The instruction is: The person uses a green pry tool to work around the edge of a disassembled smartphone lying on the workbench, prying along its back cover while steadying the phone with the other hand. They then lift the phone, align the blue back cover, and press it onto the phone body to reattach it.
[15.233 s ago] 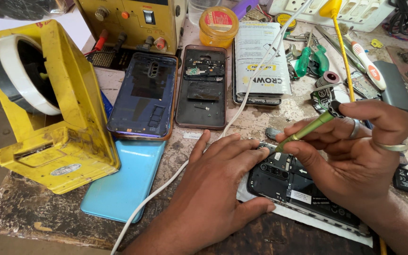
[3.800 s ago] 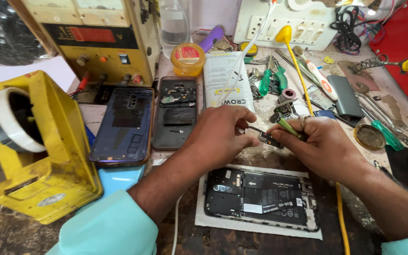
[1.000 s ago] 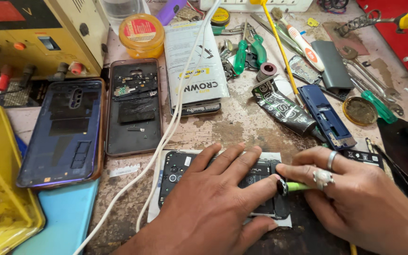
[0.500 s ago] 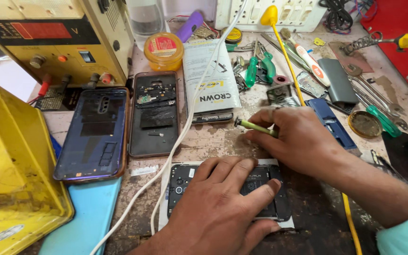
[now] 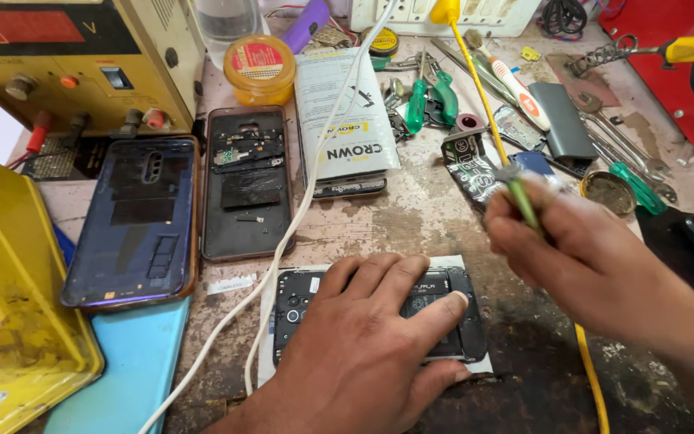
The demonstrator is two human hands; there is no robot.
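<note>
My left hand [image 5: 363,345] lies flat, fingers spread, on an opened black phone [image 5: 297,299] that rests on a white sheet at the near edge of the bench. My right hand [image 5: 588,257], blurred, is raised to the right of the phone and grips a thin green-handled screwdriver [image 5: 521,199], its tip pointing up and away. The hand hovers just in front of a crumpled black tube [image 5: 467,165] and a small blue part [image 5: 533,162].
A blue phone back cover [image 5: 134,221] and an open phone frame [image 5: 246,181] lie at left centre. A yellow power supply [image 5: 82,56], yellow stand [image 5: 10,321], yellow jar [image 5: 259,68], white cable [image 5: 283,241], pliers [image 5: 431,96] and scattered tools crowd the back.
My right hand has lifted off the bench and moved right with the screwdriver, which now points upward. My left hand stays pressed on the open phone.
</note>
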